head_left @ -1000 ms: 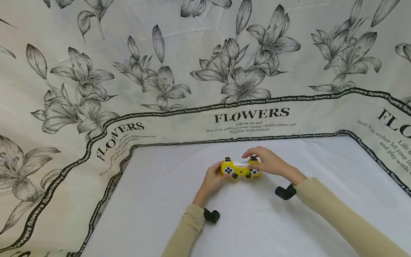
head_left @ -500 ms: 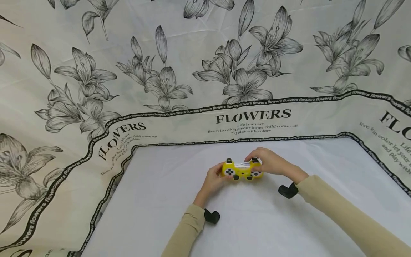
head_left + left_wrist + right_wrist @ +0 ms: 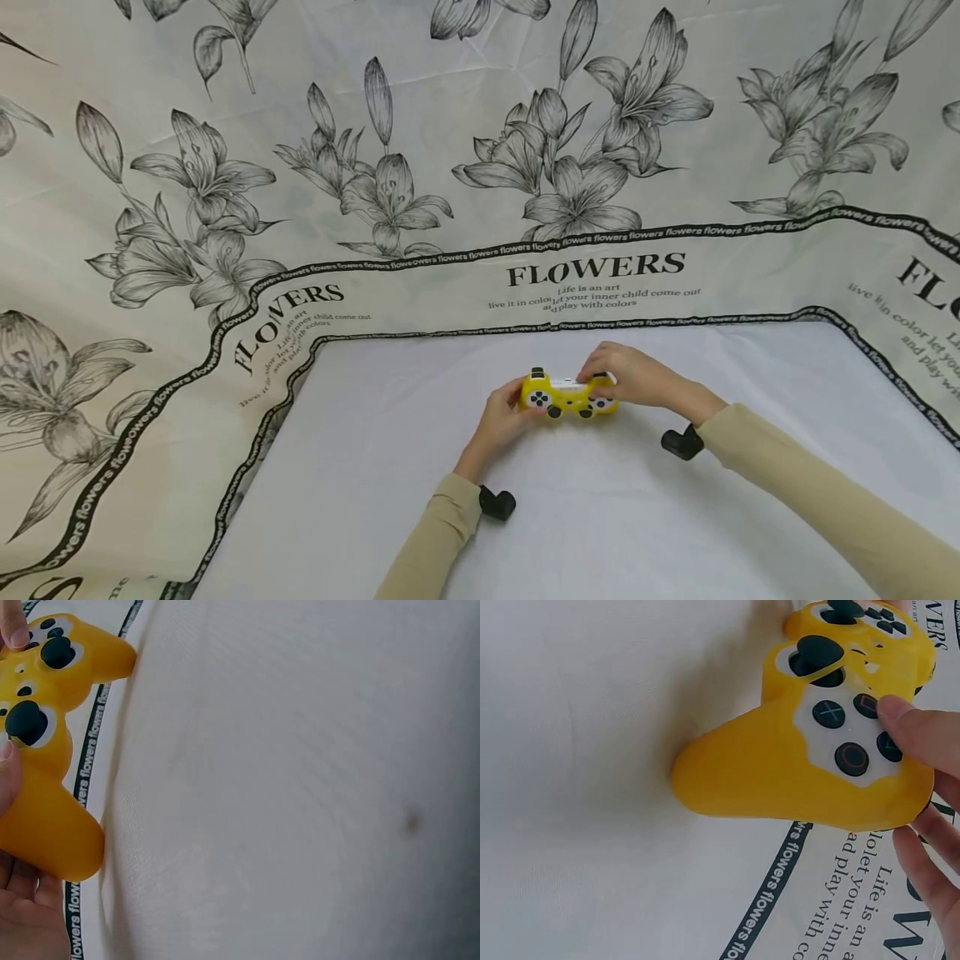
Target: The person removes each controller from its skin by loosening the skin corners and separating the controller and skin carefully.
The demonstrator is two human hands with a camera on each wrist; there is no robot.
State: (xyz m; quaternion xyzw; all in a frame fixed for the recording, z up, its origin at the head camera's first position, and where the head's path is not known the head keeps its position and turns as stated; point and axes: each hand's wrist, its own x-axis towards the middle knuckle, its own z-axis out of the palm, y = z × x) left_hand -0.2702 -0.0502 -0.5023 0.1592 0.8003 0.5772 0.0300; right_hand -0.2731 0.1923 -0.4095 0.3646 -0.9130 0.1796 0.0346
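Nearer than the yellow game controller (image 3: 562, 396), a left sleeve (image 3: 435, 533) and a right sleeve (image 3: 810, 483), with black wrist mounts (image 3: 497, 503) by the cuffs. Under and in front of the controller, white cloth (image 3: 585, 533). At the controller's left end, a left hand (image 3: 504, 414) closed round the handle: fingers (image 3: 21, 879) curled beneath, thumb (image 3: 6, 780) over the face near a thumbstick (image 3: 27, 724); probably the steadying hold, bearing most of the weight. Between both hands, the controller itself, face tipped toward the wearer, likely to keep the buttons in sight; hard to tell from here whether touching the cloth or just above it. At the controller's upper right corner, a right hand (image 3: 633, 375) closed in a pinch: thumb (image 3: 922, 735) by the square-marked button (image 3: 865, 704), fingers behind the far edge. Right handle (image 3: 742, 765) bare, perhaps for the sake of thumb reach. Beyond the controller, a black strip (image 3: 637, 323) of printed words; past that, large "FLOWERS" lettering (image 3: 596, 269); farthest off, lily drawings (image 3: 577, 200) on draped fabric (image 3: 450, 108), seemingly hung as a backdrop.
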